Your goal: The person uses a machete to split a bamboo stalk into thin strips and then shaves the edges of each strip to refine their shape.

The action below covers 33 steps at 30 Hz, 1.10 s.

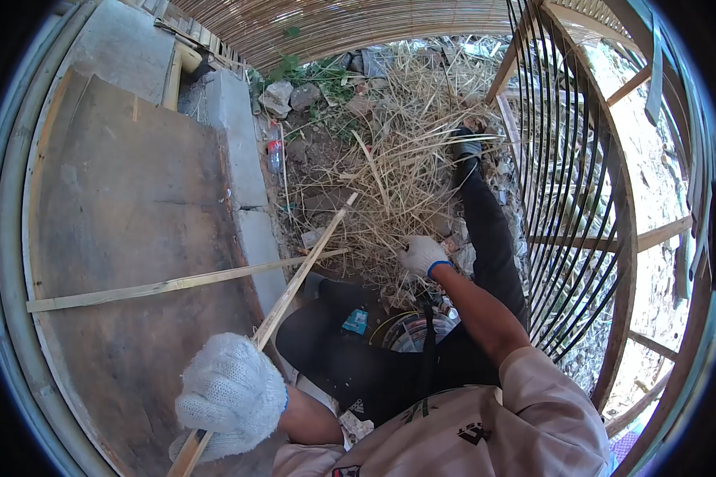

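My left hand point(229, 393), in a white knitted glove, is wrapped round a long split bamboo strip point(298, 278). The strip slants up and away from the glove, its far end over the heap of shavings. My right hand point(423, 256), also gloved, is closed low over the bamboo shavings point(398, 183), near my knee. What its fingers hold, if anything, I cannot make out. A second bamboo strip point(175, 284) lies across the wooden board and the concrete curb, its right end passing near the held strip.
The brown wooden board point(127, 183) lies to the left, beside a concrete curb point(243, 143). A plastic bottle point(275, 151) and stones point(277, 98) are past it. A wooden frame with dark bars point(569, 183) stands right. A teal packet point(356, 321) lies between my legs.
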Motion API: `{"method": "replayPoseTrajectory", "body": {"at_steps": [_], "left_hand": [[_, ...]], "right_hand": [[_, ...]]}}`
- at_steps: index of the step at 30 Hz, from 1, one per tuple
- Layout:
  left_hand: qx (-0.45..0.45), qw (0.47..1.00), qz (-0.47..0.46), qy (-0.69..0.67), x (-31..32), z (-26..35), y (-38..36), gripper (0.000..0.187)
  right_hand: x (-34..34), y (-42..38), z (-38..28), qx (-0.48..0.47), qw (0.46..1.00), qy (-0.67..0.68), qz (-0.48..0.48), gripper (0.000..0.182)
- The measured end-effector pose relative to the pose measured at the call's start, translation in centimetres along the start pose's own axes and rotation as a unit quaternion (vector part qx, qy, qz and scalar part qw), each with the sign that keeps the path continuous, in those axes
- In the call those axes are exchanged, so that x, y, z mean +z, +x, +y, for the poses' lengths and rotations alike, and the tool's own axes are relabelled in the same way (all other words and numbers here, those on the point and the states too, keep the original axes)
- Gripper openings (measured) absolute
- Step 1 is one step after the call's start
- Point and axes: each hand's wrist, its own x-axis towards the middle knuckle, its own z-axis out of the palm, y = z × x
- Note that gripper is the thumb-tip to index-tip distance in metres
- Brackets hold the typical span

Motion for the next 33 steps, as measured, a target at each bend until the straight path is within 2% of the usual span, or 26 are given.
{"method": "replayPoseTrajectory", "body": {"at_steps": [1,4,7,8,9,10,12,15,16,18,22,24,28,29,32,33], "left_hand": [[0.022,1.0,-0.001,0.01,1.4,-0.7,-1.9,0.06],[0.096,0.995,-0.013,0.026,6.4,-2.8,-6.2,0.059],[0.145,0.988,-0.035,0.043,7.7,-3.2,-6.9,0.064],[0.102,0.968,-0.229,0.013,7.4,-3.2,-6.4,0.064],[0.055,0.909,-0.413,-0.018,7.3,-3.2,-6.0,0.064],[0.055,0.908,-0.414,-0.018,7.3,-3.2,-6.0,0.064],[0.068,0.911,-0.407,0.015,7.4,-3.1,-6.0,0.064],[0.051,0.911,-0.409,0.003,7.3,-2.9,-5.8,0.065],[0.052,0.911,-0.408,0.0,7.3,-3.0,-5.5,0.065],[0.089,0.934,-0.345,0.02,7.2,-3.0,-4.9,0.066],[0.111,0.928,-0.347,0.077,8.6,-3.2,-4.5,0.068],[0.051,0.919,-0.384,0.074,9.4,-3.6,-4.8,0.068],[0.067,0.928,-0.364,0.044,9.8,-4.3,-5.9,0.069],[0.082,0.914,-0.389,0.078,9.9,-4.2,-5.5,0.069],[0.093,0.915,-0.375,0.112,10.6,-4.5,-4.7,0.067],[0.09,0.915,-0.377,0.113,10.8,-4.6,-4.5,0.067]], "right_hand": [[-0.2,-2.0,-0.2,0.007,1.0,-0.006,-0.008,0.039],[-3.5,-8.1,-5.9,-0.061,0.989,0.133,0.004,0.029],[-4.7,-11.6,-11.4,-0.112,0.965,0.236,-0.007,0.025],[-4.8,-11.8,-12.4,-0.113,0.964,0.239,-0.007,0.025],[-4.8,-11.9,-13.3,-0.169,0.953,0.251,0.013,0.025],[-4.7,-11.9,-13.7,-0.225,0.938,0.262,0.033,0.025],[-4.4,-10.6,-13.3,-0.227,0.942,0.244,0.04,0.022],[-4.1,-8.0,-11.7,-0.137,0.972,0.19,0.004,0.022],[-4.5,-7.7,-11.9,-0.139,0.972,0.189,0.006,0.022],[-4.6,-7.7,-12.5,-0.177,0.967,0.172,0.065,0.024],[-1.4,-3.3,-8.9,-0.166,0.98,0.088,0.067,0.029],[0.1,-0.5,-5.7,-0.073,0.994,0.058,0.049,0.033],[-1.1,-1.2,-7.7,-0.041,0.992,0.102,0.055,0.035],[-1.2,-1.4,-7.6,-0.063,0.993,0.079,0.064,0.039],[-2.0,-2.7,-8.1,-0.067,0.992,0.094,0.055,0.04],[-2.6,-3.5,-8.3,-0.039,0.993,0.104,0.039,0.041]]}}
